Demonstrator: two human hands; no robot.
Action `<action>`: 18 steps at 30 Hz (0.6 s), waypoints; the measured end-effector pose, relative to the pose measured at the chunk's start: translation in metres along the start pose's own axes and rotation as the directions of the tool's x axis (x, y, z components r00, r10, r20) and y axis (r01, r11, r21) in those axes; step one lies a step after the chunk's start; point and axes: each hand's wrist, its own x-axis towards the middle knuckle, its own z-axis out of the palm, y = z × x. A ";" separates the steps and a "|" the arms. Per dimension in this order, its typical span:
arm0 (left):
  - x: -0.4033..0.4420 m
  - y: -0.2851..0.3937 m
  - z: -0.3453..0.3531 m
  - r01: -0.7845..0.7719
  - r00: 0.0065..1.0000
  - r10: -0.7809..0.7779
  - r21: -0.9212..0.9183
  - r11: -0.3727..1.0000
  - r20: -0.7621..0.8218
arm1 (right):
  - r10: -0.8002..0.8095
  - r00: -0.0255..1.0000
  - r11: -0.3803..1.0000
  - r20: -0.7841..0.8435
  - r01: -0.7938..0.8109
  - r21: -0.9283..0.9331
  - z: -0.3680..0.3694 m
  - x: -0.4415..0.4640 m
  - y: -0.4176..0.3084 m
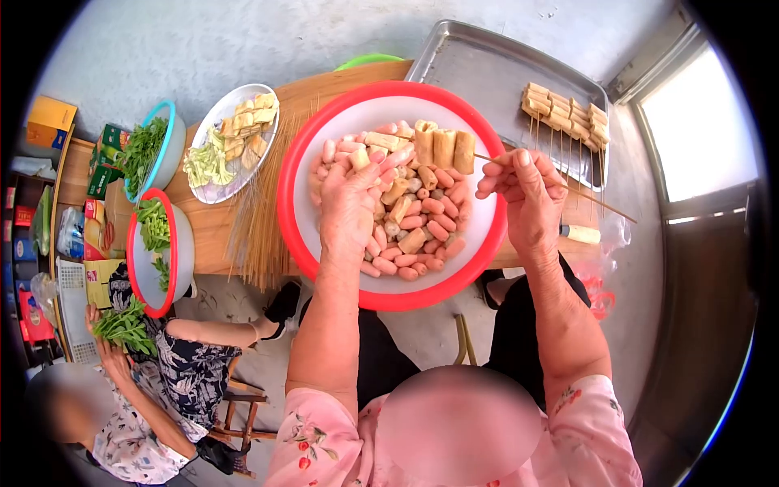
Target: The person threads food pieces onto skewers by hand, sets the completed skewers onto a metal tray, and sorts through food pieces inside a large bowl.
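Observation:
Over a large red-rimmed basin [294,231], my right hand [531,191] pinches a long bamboo skewer [596,200] that points left. Three tan rolls, like rolled tofu skin [444,149], are threaded side by side on it. My left hand [350,203] is closed on a short pale roll [360,159], just left of the skewered ones; the skewer's tip is hard to make out. Beneath my hands, many small pink sausages [434,227] lie in the basin, mixed with more tan rolls [412,241] and some greyish balls [392,228].
A metal tray [479,77] at the back right bears finished-looking skewers of rolls [568,114]. Loose bamboo sticks [264,219] lie left of the basin, near an oval plate [197,138] of cut food. Another person [154,406] sits at lower left holding greens [130,327], beside a red-rimmed bowl [185,252].

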 end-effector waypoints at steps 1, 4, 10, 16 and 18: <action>0.000 0.000 0.000 0.015 0.999 -0.016 -0.021 1.000 -0.031 | -0.002 1.000 1.000 0.006 0.002 0.000 0.001 0.000 0.000; -0.003 0.008 0.003 0.093 0.993 -0.093 -0.006 0.996 -0.072 | 0.002 1.000 1.000 0.023 -0.002 -0.007 0.002 -0.003 0.001; 0.006 0.000 -0.014 0.086 0.996 -0.089 -0.129 0.988 -0.024 | 0.031 0.998 0.999 0.057 -0.028 -0.044 0.009 -0.010 0.003; 0.005 0.000 -0.010 0.054 0.996 -0.072 -0.285 0.957 -0.052 | 0.038 0.996 0.999 0.083 -0.038 -0.010 0.012 -0.009 0.007; 0.009 -0.001 -0.012 0.065 0.996 -0.081 -0.299 0.952 -0.042 | 0.035 0.996 0.999 0.078 -0.034 -0.020 0.011 -0.007 0.010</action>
